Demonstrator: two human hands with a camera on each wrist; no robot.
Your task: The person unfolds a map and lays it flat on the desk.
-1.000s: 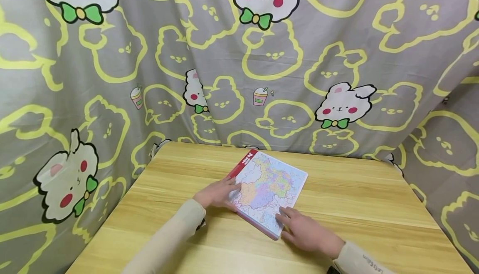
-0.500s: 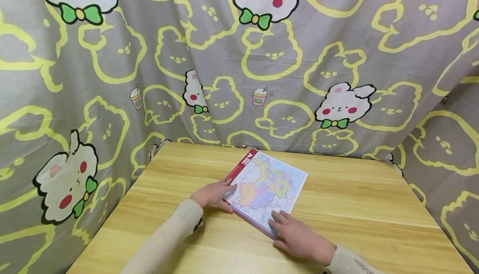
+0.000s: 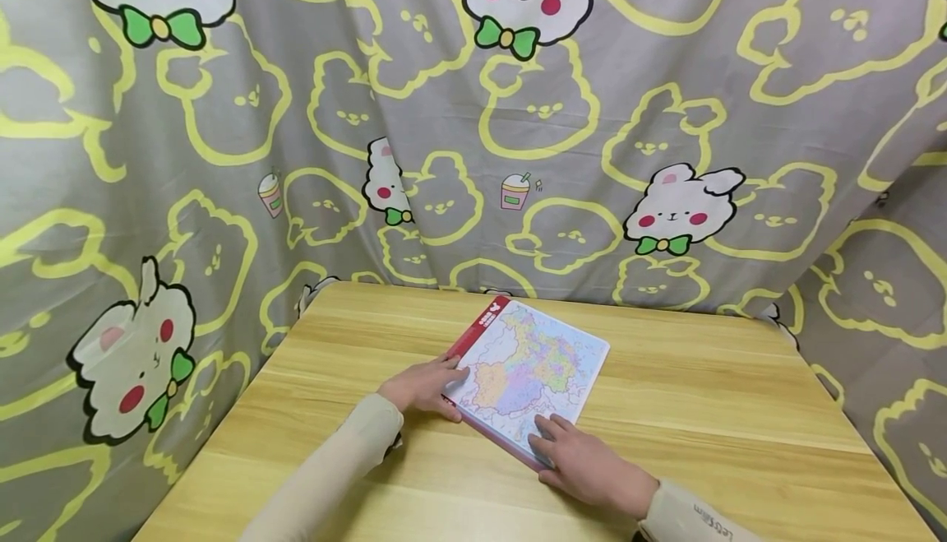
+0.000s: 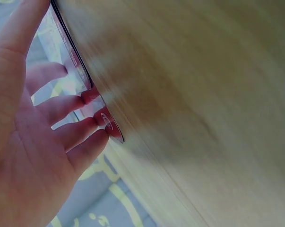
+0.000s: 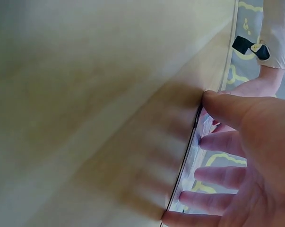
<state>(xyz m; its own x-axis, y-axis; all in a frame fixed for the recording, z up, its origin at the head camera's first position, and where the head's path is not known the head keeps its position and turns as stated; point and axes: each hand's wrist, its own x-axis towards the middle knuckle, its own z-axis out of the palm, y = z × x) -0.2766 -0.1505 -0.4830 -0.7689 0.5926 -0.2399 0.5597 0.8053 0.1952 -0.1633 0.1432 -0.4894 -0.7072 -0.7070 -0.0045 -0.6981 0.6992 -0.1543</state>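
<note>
A flat rectangular map board [image 3: 525, 361] with a coloured map and a red strip along its left side lies tilted on the wooden table. My left hand [image 3: 422, 386] rests at its left corner, fingers spread on the red strip and thumb at the near edge. At the near right corner, my right hand [image 3: 592, 460] has its fingers laid on the map and its thumb by the near edge. The left wrist view shows extended fingers [image 4: 76, 132] touching the red corner. Straight fingers [image 5: 208, 201] reach along the board's edge in the right wrist view.
The light wooden table [image 3: 703, 394] extends around the board on all sides. Behind and beside it hangs a grey curtain [image 3: 444, 73] with yellow outlines and white rabbit heads. A dark wrist strap [image 5: 251, 47] shows by the left sleeve.
Over the last second my right hand has slid slightly left on the near corner, and my left hand has shifted a little left. The map board keeps its place.
</note>
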